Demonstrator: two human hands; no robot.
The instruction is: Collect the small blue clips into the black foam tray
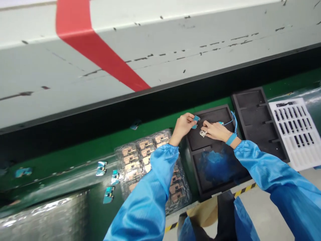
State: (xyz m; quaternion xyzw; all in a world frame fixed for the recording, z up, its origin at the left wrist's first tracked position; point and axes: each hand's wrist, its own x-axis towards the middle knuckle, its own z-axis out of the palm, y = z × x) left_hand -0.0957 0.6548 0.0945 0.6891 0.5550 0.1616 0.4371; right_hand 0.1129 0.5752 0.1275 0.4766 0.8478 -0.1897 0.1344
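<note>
Over the upper part of a black tray [206, 149], both my hands work close together. My left hand [183, 126] pinches a small part covered in blue film [195, 122] between thumb and fingers. Just to its right, my right hand [215, 130] has its fingers closed on a small silvery metal piece [203, 133]. Another bit of blue [221, 123] shows behind the right hand. A blue wrist strap [231, 139] circles my right wrist, its coiled cord [235, 122] running up. Crumpled blue film [215, 162] lies in the lower compartment.
Left of the black tray is a clear plastic tray [120, 167] of copper-coloured parts. Several blue-filmed parts [101, 168] lie on the green surface [97, 190]. A second black tray [260, 122] and a white slotted tray [296, 140] stand right. A grey beam [200, 50] spans above.
</note>
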